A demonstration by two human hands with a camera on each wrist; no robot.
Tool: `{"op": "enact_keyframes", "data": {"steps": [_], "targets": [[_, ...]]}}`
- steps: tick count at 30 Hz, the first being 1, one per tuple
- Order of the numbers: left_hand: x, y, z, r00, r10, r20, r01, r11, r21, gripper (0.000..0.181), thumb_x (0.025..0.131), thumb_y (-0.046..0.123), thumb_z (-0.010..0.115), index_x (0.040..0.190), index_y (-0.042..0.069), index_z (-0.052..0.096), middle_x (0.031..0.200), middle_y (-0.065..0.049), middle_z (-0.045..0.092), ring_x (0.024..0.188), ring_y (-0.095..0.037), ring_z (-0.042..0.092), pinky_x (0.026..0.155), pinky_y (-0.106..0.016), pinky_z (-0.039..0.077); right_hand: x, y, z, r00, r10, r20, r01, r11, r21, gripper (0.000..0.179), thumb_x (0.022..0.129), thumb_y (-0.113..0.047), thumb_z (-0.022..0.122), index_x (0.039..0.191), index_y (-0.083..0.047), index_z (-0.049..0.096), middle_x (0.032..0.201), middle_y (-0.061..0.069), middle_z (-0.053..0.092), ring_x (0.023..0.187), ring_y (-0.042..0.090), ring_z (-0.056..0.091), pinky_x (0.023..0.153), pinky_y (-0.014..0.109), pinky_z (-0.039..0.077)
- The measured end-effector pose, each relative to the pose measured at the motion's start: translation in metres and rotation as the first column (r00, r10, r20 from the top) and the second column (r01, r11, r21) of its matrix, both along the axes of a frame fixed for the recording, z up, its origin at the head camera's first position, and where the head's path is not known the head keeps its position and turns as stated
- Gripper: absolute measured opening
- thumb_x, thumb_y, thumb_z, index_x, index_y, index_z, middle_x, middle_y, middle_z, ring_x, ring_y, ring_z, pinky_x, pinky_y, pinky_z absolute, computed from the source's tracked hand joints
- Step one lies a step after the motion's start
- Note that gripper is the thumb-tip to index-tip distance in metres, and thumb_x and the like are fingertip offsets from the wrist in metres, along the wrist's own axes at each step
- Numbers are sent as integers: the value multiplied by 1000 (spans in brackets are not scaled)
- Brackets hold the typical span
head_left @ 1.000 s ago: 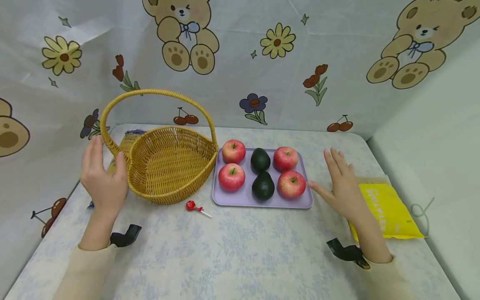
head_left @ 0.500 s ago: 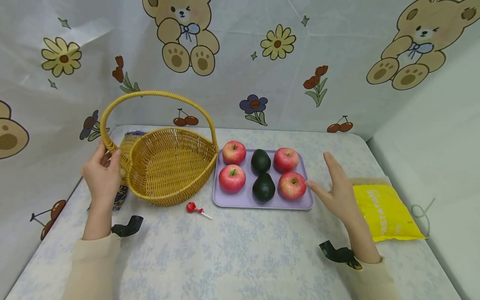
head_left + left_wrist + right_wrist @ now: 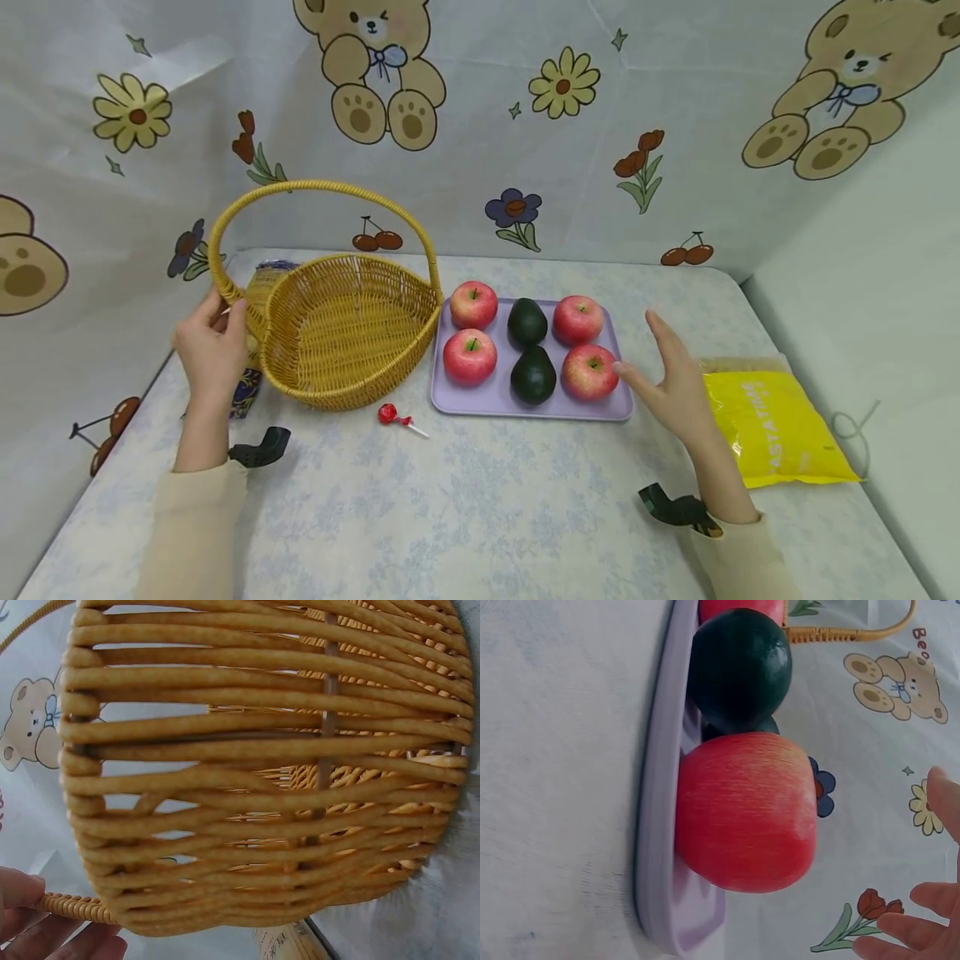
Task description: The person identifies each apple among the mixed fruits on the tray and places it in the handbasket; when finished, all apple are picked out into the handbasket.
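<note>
While my left hand (image 3: 213,350) grasps the yellow wicker basket (image 3: 352,333) at its 9 o'clock side, thumb and fingers curled round the foot of the handle (image 3: 322,185), my right hand (image 3: 671,387) is released, thumb and fingers spread apart.

Contents of the table (image 3: 465,508), by the clock, lilac tray (image 3: 525,412) at centre:

Basket: 9 o'clock, upright, handle arched over the top; its 3 o'clock side lies close against the tray, contact uncertain.

Tray: four red apples, at 10 (image 3: 474,305), 8 (image 3: 469,357), 2 (image 3: 578,320) and 4 o'clock (image 3: 590,372); two dark green avocados between them, at 12 (image 3: 527,322) and 6 (image 3: 533,377).

My right hand: 3 o'clock, beside the apple at 4; the right wrist view shows a gap between them.

Lollipop, red wrapper, white stick (image 3: 401,419): 8 o'clock, just below the basket.

Packet, yellow, white lettering (image 3: 780,425): between 3 and 4 o'clock, beyond my right hand.

Package, tan and dark blue (image 3: 262,283): partly hidden by basket and left hand, between 9 and 10.

Backdrop (image 3: 465,179): 12 o'clock, printed with bears, flowers and cherries.
</note>
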State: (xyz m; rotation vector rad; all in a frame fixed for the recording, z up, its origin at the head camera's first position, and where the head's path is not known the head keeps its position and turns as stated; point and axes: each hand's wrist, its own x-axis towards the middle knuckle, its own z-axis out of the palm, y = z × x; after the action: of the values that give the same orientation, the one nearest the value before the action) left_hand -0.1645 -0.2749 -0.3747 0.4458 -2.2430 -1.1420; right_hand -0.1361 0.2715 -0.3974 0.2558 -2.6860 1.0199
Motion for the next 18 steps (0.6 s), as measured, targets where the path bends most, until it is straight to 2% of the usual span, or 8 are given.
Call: {"op": "enact_keyframes", "data": {"steps": [7,12,18], "targets": [[1,-2,-4,1000,-8,13,8,1000,-2,40,100,25,54,140,21,55,130,-11,65,111,-25,67,89,-19,53,-5,-4,-6,994,21,105,-23,1000,15,91,87,-36,73,158,-16,20,160,19,26,144,45,26,107,70,28],[0,-3,-3,1000,-14,22,15,1000,-1,41,100,26,53,142,23,52,131,-11,64,113,-27,66,90,-21,53,-8,-4,-15,992,48,114,-48,999,1,93,86,-31,74,158,-12,18,158,21,27,140,47,32,107,66,32],[-1,-3,-3,1000,-26,1,26,1000,-3,42,100,24,54,142,22,52,131,-13,63,112,-27,66,89,-19,52,-11,-4,-25,984,109,142,-105,994,-36,95,86,-27,75,158,-11,15,159,21,27,141,44,33,108,59,35]]}}
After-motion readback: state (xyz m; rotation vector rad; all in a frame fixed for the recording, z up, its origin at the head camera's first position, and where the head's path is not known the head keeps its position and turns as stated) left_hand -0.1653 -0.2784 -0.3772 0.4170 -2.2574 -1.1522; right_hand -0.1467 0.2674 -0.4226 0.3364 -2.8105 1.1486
